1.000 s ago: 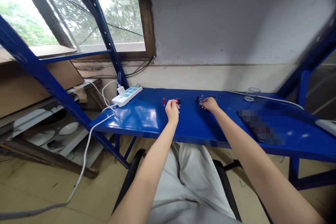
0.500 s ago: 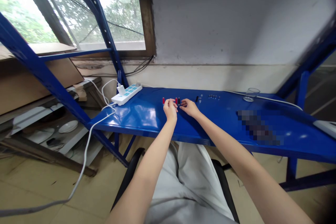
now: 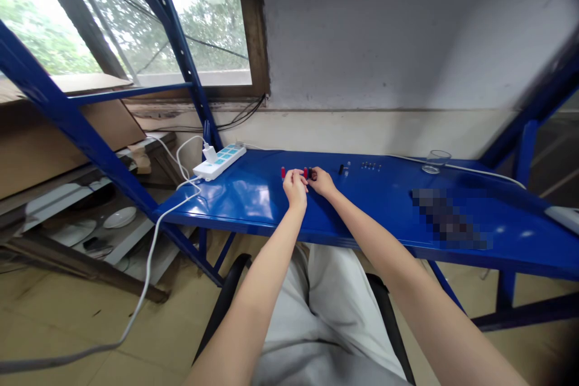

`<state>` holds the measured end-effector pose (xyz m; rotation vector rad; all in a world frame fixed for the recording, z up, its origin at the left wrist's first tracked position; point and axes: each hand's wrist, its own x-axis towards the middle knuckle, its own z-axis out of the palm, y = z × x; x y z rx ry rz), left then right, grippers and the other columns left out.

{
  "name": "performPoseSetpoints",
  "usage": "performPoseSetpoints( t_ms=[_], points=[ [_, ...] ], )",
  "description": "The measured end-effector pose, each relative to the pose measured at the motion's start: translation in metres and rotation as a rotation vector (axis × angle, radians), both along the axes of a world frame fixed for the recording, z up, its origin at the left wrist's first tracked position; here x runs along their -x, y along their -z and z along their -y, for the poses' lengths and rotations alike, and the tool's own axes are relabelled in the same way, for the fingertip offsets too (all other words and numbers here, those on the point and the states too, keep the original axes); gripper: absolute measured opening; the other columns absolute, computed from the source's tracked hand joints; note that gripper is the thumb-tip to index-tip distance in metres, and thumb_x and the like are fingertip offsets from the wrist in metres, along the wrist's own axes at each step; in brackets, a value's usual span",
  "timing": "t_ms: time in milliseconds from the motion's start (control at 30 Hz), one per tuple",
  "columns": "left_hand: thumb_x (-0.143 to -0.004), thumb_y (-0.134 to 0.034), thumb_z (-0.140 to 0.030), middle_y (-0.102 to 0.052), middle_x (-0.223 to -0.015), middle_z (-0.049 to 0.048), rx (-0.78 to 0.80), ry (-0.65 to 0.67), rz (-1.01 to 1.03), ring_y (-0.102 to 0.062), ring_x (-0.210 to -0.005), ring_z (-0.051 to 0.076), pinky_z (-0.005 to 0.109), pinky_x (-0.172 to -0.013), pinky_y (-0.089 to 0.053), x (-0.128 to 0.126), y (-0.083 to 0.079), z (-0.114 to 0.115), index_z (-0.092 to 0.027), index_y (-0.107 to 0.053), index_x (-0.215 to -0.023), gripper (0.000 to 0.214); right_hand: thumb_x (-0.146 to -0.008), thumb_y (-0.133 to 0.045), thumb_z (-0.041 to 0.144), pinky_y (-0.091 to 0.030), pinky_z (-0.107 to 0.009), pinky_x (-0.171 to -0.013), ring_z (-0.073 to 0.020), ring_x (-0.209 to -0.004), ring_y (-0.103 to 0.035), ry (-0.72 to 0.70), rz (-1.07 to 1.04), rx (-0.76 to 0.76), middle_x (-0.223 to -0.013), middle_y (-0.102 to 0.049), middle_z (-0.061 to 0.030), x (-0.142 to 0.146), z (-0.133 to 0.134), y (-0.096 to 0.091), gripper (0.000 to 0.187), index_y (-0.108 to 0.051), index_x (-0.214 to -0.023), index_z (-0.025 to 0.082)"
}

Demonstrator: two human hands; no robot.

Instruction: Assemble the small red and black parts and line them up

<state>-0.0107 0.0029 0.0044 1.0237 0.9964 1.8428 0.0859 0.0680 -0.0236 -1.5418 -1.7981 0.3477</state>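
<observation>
Step in hand, as I'd judge: you're handling the small upright pcs mid-desk w/ both hands at once. Your left hand [image 3: 296, 189] is curled just beside the near red cylinder [image 3: 306, 173]; fingers hide the palm, so can't tell if it's holding anything. Your right hand [image 3: 322, 183] is in a narrow pinch, fingertips at the near black cylinder [image 3: 310, 174]; can't tell if that's gripped or only touched. Those two cyls sit side by side btwn your hands. Next move prob. calls for a light, precise pinch, w/ fingers kept off the neighbouring pc.

Count: 2 red, incl. the left red cylinder [image 3: 283, 172], just left of your left hand. 2 black, incl. the right black cylinder [image 3: 341, 169], apart to the right of your right hand. Approx. 2 clear bits [image 3: 348, 164] beside that one. Farther right, 1 row of tiny pcs [image 3: 368, 165], maybe 5 or 6, too small for a sure no.

Also on the blue desk [image 3: 253, 193]: 1 white power strip [image 3: 221, 163] far left w/ 1 plug [image 3: 209, 154], 1 clear glass cup [image 3: 436, 161] far right, 1 dark flat object [image 3: 447, 220] near right, pixelated, can't ID.
</observation>
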Motion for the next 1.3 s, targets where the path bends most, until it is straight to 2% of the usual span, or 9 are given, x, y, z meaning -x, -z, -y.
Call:
performPoseSetpoints(
  t_ms=[167,267,367,467,667,800,933,1133,1300],
  points=[
    [-0.084,-0.040,-0.031,-0.045,-0.047,-0.0060,-0.002,-0.003,-0.025,-0.037,-0.032,0.004,0.018,-0.035,-0.027,0.000,0.000,0.000,-0.016,-0.050,-0.072,0.022,-0.067,-0.056,0.012,-0.045,-0.026,-0.069,-0.0147,-0.072,-0.059,0.011,-0.046,-0.014,-0.079,-0.066,-0.0035,0.001,0.002,0.000,0.018,-0.059,-0.084,0.018],
    [-0.084,-0.039,-0.031,-0.045,-0.047,-0.0058,-0.014,-0.011,-0.072,-0.037,-0.032,0.005,0.018,-0.036,-0.027,-0.001,0.001,0.000,-0.016,-0.051,-0.072,0.022,-0.066,-0.056,0.012,-0.045,-0.026,-0.066,-0.0137,-0.066,-0.057,-0.007,-0.160,-0.021,-0.073,-0.064,-0.0029,-0.001,0.005,-0.005,0.013,-0.060,-0.078,0.017],
    [-0.085,-0.039,-0.031,-0.045,-0.048,-0.0055,-0.021,-0.026,-0.147,-0.037,-0.034,0.005,0.018,-0.038,-0.029,-0.001,0.003,0.000,-0.016,-0.051,-0.072,0.023,-0.067,-0.057,0.018,-0.045,-0.027,-0.064,-0.0122,-0.061,-0.054,-0.031,-0.308,-0.093,-0.075,-0.064,-0.0039,-0.008,0.011,-0.011,0.018,-0.062,-0.084,0.014],
    [-0.085,-0.039,-0.033,-0.045,-0.049,-0.0050,-0.054,-0.038,-0.261,-0.040,-0.039,0.006,0.018,-0.042,-0.031,-0.002,0.004,0.003,-0.017,-0.052,-0.074,0.024,-0.070,-0.056,0.024,-0.046,-0.029,-0.065,-0.0109,-0.059,-0.051,-0.030,-0.374,-0.237,-0.083,-0.063,-0.0056,-0.019,0.021,-0.017,0.025,-0.063,-0.092,0.014],
    [-0.085,-0.044,-0.034,-0.046,-0.053,-0.0033,-0.203,-0.045,-0.578,-0.043,-0.048,0.008,0.019,-0.051,-0.034,-0.006,0.005,0.007,-0.017,-0.055,-0.075,0.022,-0.077,-0.052,0.027,-0.047,-0.031,-0.067,-0.0110,-0.059,-0.048,-0.024,-0.300,-0.480,-0.084,-0.056,-0.0056,-0.040,0.044,-0.017,0.024,-0.065,-0.095,0.017],
    [-0.084,-0.047,-0.036,-0.052,-0.059,-0.0023,-0.220,0.000,-0.687,-0.044,-0.048,0.007,0.019,-0.052,-0.035,-0.008,0.007,0.007,-0.017,-0.058,-0.093,0.023,-0.080,-0.048,0.024,-0.047,-0.030,-0.064,-0.0114,-0.062,-0.048,-0.040,-0.231,-0.521,-0.086,-0.053,-0.0060,-0.043,0.052,-0.017,0.026,-0.066,-0.099,0.019],
    [-0.083,-0.049,-0.037,-0.059,-0.068,0.0000,-0.225,0.015,-0.713,-0.045,-0.048,0.007,0.020,-0.054,-0.038,-0.010,0.009,0.005,-0.019,-0.057,-0.108,0.032,-0.082,-0.043,0.020,-0.048,-0.029,-0.066,-0.0146,-0.076,-0.052,-0.070,-0.121,-0.574,-0.090,-0.053,-0.0072,-0.041,0.055,-0.017,0.030,-0.066,-0.101,0.022],
    [-0.082,-0.052,-0.032,-0.064,-0.080,0.0032,-0.224,0.030,-0.745,-0.047,-0.052,0.007,0.020,-0.056,-0.041,-0.009,0.014,0.001,-0.019,-0.063,-0.097,0.023,-0.084,-0.041,0.018,-0.048,-0.030,-0.072,-0.0136,-0.077,-0.053,-0.098,-0.031,-0.593,-0.095,-0.052,-0.0071,-0.041,0.056,-0.014,0.031,-0.066,-0.101,0.023],
    [-0.081,-0.053,-0.028,-0.065,-0.087,0.0042,-0.192,0.088,-0.671,-0.048,-0.049,0.006,0.020,-0.054,-0.043,-0.009,0.014,0.000,-0.020,-0.061,-0.100,0.022,-0.085,-0.038,0.020,-0.047,-0.031,-0.076,-0.0162,-0.087,-0.053,-0.096,-0.037,-0.557,-0.099,-0.052,-0.0082,-0.040,0.059,-0.016,0.033,-0.064,-0.105,0.023]
  ],
)
